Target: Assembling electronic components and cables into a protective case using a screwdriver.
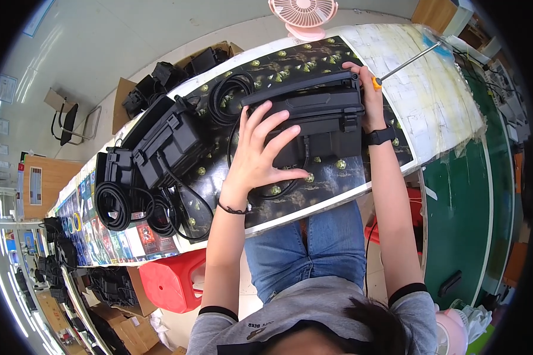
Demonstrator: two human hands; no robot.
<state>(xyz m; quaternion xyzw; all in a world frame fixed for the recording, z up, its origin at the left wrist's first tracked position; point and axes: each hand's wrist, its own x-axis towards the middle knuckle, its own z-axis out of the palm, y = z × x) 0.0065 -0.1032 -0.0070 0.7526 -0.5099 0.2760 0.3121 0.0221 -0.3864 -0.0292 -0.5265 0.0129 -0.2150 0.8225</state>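
A black plastic case point(320, 103) with latches lies in front of me, its long far-side panel point(302, 85) slightly tilted. My left hand point(260, 145) is spread wide over the case's left end, the fingers apart. At the right end, my right hand point(370, 100) is curled round the case's edge, with fingertips at its far corner. A screwdriver point(408, 62) with an orange-yellow handle sticks out beside that hand toward the far right; most of its handle is hidden by the hand. A coiled black cable point(226, 100) lies just left of the case.
More black cases point(175, 139) and coiled cables point(112, 204) occupy the table's left part. A pink fan point(304, 15) stands at the far edge. Behind the table is a cardboard box point(123, 105) of black cases. A red stool point(169, 284) is at the near left, a green surface point(456, 219) at right.
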